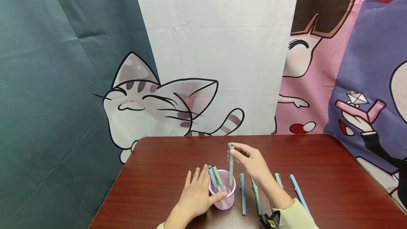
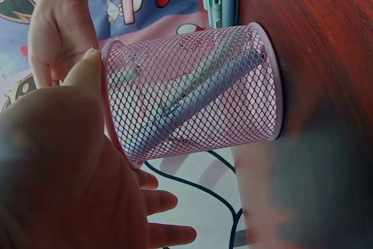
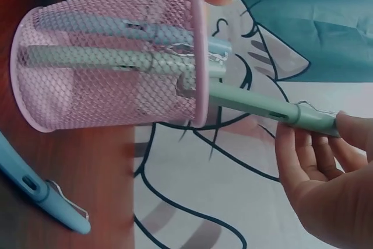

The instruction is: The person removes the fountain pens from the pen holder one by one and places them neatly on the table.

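A pink mesh pen cup (image 1: 225,204) stands upright on the table, holding a blue pen (image 1: 212,178) and a light green pen (image 1: 219,179). My left hand (image 1: 194,195) rests against its left side, fingers straight and spread, the thumb lying at the near rim. Above the cup, my right hand (image 1: 252,162) pinches another light green pen (image 1: 231,169) by its upper, clipped end between thumb and fingers. That pen hangs upright; in the right wrist view the lower end of this green pen (image 3: 247,100) reaches just inside the cup's rim (image 3: 200,56).
Right of the cup lie a blue pen (image 1: 243,195), a green pen (image 1: 257,199), another green pen (image 1: 278,179) partly behind the right forearm, and a blue pen (image 1: 298,191). The reddish-brown table (image 1: 152,179) ends at a cartoon-printed curtain (image 1: 206,45).
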The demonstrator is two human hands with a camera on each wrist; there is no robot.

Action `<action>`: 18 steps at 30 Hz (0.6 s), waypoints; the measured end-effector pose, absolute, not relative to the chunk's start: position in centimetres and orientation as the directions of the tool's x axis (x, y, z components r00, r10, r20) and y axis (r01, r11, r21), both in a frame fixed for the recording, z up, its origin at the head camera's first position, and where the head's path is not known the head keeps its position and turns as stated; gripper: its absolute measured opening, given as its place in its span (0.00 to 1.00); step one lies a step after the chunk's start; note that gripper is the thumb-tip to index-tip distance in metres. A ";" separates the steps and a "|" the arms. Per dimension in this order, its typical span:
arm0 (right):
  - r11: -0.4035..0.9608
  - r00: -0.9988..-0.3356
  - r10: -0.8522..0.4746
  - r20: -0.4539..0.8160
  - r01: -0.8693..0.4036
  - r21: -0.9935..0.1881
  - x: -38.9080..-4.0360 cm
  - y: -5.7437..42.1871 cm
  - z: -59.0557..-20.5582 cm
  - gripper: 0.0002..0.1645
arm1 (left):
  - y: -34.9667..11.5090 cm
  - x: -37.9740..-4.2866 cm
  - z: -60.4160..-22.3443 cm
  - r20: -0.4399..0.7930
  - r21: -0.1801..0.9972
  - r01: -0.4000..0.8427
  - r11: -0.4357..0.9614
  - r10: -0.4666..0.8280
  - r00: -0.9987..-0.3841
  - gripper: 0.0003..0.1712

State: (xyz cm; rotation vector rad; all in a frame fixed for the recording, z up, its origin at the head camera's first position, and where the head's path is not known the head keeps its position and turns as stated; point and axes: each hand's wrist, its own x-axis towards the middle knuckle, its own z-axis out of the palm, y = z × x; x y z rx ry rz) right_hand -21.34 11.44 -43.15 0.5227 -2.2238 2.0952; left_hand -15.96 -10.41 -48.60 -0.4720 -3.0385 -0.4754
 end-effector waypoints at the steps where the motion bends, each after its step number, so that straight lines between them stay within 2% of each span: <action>1: 0.026 -0.937 -0.212 0.277 -0.289 -0.957 -21.4 11.6 -43.1 0.22 | -10.4 -16.0 -48.6 0.077 0.295 0.300 0.907 0.290 -0.954 0.60; 7: -0.015 -0.917 -0.206 0.342 -0.347 -0.938 -21.2 12.6 -42.3 0.22 | -10.4 -16.0 -48.7 0.071 0.310 0.293 0.904 0.286 -0.956 0.61; 12: -0.079 -0.936 -0.190 0.296 -0.286 -0.955 -20.8 13.3 -41.7 0.23 | -10.4 -16.0 -48.7 0.072 0.319 0.293 0.901 0.285 -0.956 0.61; 18: -0.083 -0.962 -0.142 0.234 -0.224 -0.971 -20.7 14.4 -41.8 0.24 | -10.4 -16.0 -48.7 0.080 0.312 0.298 0.902 0.288 -0.954 0.61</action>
